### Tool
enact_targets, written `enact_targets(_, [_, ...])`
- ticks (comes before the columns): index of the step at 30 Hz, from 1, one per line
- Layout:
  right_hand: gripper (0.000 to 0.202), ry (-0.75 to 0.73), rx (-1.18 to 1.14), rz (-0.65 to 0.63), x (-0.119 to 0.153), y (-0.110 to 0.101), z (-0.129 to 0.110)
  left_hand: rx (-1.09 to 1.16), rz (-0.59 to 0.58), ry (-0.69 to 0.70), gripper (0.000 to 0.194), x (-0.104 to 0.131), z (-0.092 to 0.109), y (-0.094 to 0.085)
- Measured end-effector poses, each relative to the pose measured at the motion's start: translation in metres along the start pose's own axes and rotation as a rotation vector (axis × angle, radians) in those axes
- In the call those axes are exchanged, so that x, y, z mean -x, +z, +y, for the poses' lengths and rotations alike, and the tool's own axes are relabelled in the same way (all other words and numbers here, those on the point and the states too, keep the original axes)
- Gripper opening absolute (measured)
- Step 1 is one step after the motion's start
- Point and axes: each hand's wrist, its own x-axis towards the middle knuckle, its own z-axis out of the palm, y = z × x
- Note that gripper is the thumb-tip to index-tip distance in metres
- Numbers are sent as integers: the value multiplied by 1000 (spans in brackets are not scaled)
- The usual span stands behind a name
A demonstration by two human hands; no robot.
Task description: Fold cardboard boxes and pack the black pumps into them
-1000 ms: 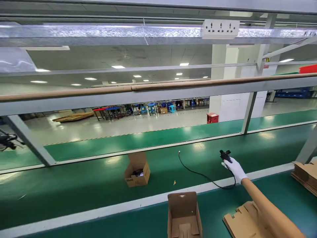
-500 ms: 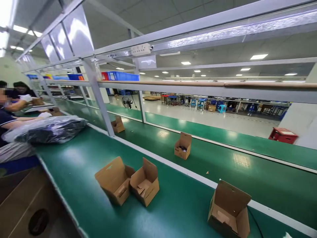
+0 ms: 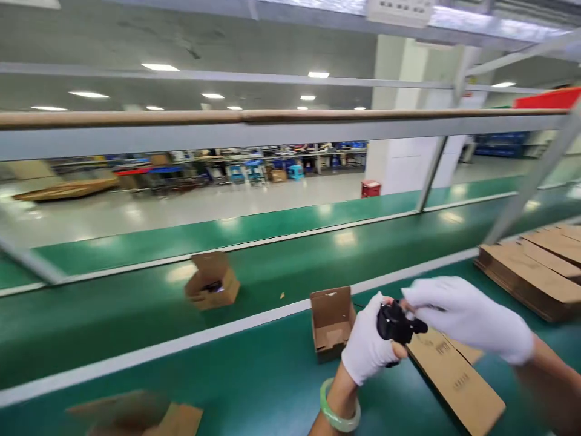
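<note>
I see black device [image 3: 396, 323] held over the green table [image 3: 254, 387], between both gloved hands | long axis roughly level, tip pointing right | left hand [image 3: 368, 350] grip wraps it from below-left | right hand [image 3: 467, 318] grip pinches its right end | open carton [image 3: 332, 321] just left | flat cartons [image 3: 454, 375] beneath
</note>
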Motion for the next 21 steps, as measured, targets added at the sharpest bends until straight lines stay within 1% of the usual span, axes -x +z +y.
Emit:
enact_targets(2, [22, 33, -87, 16, -20, 4, 10, 11, -89, -38, 89, 5, 1, 3])
enact_targets(3, [21, 64, -162, -5, -27, 7, 19, 33, -100, -52, 87, 8, 1, 3])
enact_targets(4, [23, 121, -234, -19, -31, 13, 27, 69, -87, -60, 85, 10, 0, 3])
enact_targets(5, [26, 198, -305, -34, -31, 19, 35, 116, -45, -55, 82, 12, 0, 3])
enact_targets(6, [30, 297, -364, -49, -29, 26, 40, 168, 24, -35, 80, 13, -1, 2])
enact_targets(7, [33, 397, -409, -65, -24, 33, 43, 238, 134, -9, 78, 12, -1, 0])
enact_targets(9, [37, 544, -436, -109, -11, 46, 42, 441, 417, 26, 70, 9, -1, -6])
enact_targets(10, [37, 567, -409, -136, -5, 51, 38, 552, 555, 33, 63, 6, 0, -10])
enact_targets(11, [37, 559, -357, -164, 1, 54, 33, 654, 669, 35, 53, 3, 2, -16])
enact_targets(12, [36, 530, -287, -186, 6, 56, 27, 733, 757, 31, 41, -1, 3, -22])
enact_targets(13, [34, 493, -211, -211, 10, 57, 21, 787, 815, 23, 30, -4, 5, -29])
enact_targets(14, [33, 451, -132, -242, 13, 58, 15, 826, 843, 8, 22, -6, 7, -36])
enact_targets(15, [32, 406, -53, -286, 15, 59, 9, 868, 863, -18, 21, -8, 9, -42])
enact_targets(18, [28, 270, 224, -455, 20, 67, -7, 937, 878, -68, 33, -7, 15, -53])
enact_targets(21, [28, 107, 429, -578, 27, 79, -24, 904, 847, -55, 37, -3, 17, -51])
